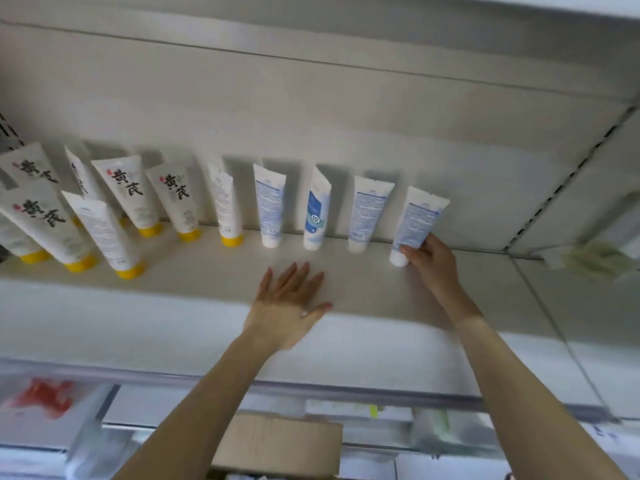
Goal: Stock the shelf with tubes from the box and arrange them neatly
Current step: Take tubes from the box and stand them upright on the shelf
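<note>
Head view, white shelf (363,285), tubes (272,206) standing, box (277,441) below

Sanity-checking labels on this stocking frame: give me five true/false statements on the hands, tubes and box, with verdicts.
1. The right hand grips the rightmost tube. True.
2. The left hand holds a yellow-capped tube. False: it is open over the shelf, holding nothing.
3. The yellow-capped tubes stand left of the white-capped tubes. True.
4. The tubes lie flat. False: they stand cap-down, leaning on the back wall.
5. The cardboard box sits on the shelf. False: it is below it.
</note>
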The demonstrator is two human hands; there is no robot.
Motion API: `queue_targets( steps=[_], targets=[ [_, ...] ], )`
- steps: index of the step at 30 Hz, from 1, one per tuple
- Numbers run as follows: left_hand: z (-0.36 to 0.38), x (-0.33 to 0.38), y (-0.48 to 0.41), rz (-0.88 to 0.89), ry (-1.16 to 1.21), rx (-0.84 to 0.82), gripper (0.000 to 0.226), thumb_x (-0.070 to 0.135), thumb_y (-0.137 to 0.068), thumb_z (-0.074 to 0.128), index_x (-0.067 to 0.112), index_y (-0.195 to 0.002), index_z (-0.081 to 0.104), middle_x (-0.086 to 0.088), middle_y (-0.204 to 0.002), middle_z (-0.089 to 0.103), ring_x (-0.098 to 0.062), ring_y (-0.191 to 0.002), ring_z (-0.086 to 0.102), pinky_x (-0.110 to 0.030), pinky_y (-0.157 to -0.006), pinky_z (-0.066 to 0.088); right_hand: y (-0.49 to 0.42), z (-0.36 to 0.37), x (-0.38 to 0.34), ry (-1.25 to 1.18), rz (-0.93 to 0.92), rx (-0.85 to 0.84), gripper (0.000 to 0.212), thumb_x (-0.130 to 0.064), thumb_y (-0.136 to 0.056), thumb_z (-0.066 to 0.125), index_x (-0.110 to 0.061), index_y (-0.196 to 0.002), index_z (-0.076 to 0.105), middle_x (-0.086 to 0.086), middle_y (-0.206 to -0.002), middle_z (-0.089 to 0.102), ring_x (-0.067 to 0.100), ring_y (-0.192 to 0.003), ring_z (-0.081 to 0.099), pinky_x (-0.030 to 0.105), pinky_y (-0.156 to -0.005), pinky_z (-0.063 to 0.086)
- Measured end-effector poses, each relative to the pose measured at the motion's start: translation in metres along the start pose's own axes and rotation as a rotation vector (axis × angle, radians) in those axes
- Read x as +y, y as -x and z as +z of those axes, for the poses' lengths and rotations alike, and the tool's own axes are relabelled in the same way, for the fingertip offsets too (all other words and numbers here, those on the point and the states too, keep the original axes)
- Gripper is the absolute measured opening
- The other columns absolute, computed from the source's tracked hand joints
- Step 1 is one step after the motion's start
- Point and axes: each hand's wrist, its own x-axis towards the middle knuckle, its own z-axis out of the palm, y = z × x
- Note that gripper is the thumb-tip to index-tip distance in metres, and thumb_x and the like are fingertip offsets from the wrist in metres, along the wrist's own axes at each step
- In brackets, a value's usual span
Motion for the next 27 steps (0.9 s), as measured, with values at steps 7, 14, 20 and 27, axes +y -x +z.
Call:
queue_targets(
  steps=[7, 14, 20, 27],
  targets=[
    [0.001, -0.001, -0.001, -0.017, 0.038, 0.017, 0.085, 0.080, -0.075, 0.000, 0.040, -0.146, 0.022, 0.011, -0.157, 0.014, -0.009, -0.145, 0.007, -0.037, -0.116, -0.004, -0.015, 0.002, 0.014, -0.114, -0.002, 0.038, 0.024, 0.000, -0.082, 0.067, -0.010, -0.100, 0.055, 0.006, -0.097, 0.067, -0.006, -0.080, 0.064, 0.012, -0.075, 0.047],
    [0.000, -0.001, -0.001, -0.039, 0.038, -0.004, 0.080, 0.072, -0.073, 0.000, 0.043, -0.146, 0.018, 0.014, -0.157, 0.010, -0.005, -0.145, 0.003, -0.036, -0.117, -0.006, -0.015, 0.004, 0.015, -0.157, 0.010, 0.049, 0.025, -0.001, -0.083, 0.066, -0.014, -0.104, 0.058, 0.003, -0.099, 0.067, -0.006, -0.083, 0.064, 0.011, -0.077, 0.047],
    [0.000, -0.002, -0.001, -0.029, 0.047, 0.019, 0.093, 0.082, -0.068, -0.013, 0.042, -0.146, 0.020, 0.013, -0.157, 0.012, -0.006, -0.145, 0.005, -0.035, -0.116, -0.006, -0.015, 0.004, 0.014, -0.152, 0.042, 0.057, 0.025, -0.005, -0.083, 0.067, -0.019, -0.101, 0.058, 0.002, -0.096, 0.068, -0.009, -0.078, 0.064, 0.010, -0.077, 0.047],
    [-0.001, -0.002, -0.001, -0.026, 0.039, 0.018, 0.097, 0.083, -0.066, -0.017, 0.042, -0.146, 0.019, 0.013, -0.157, 0.011, -0.007, -0.145, 0.005, -0.036, -0.117, -0.006, -0.008, 0.004, 0.010, -0.178, 0.101, 0.051, 0.027, -0.011, -0.083, 0.070, -0.019, -0.105, 0.058, 0.003, -0.101, 0.068, 0.000, -0.087, 0.065, 0.015, -0.082, 0.048]
  ],
)
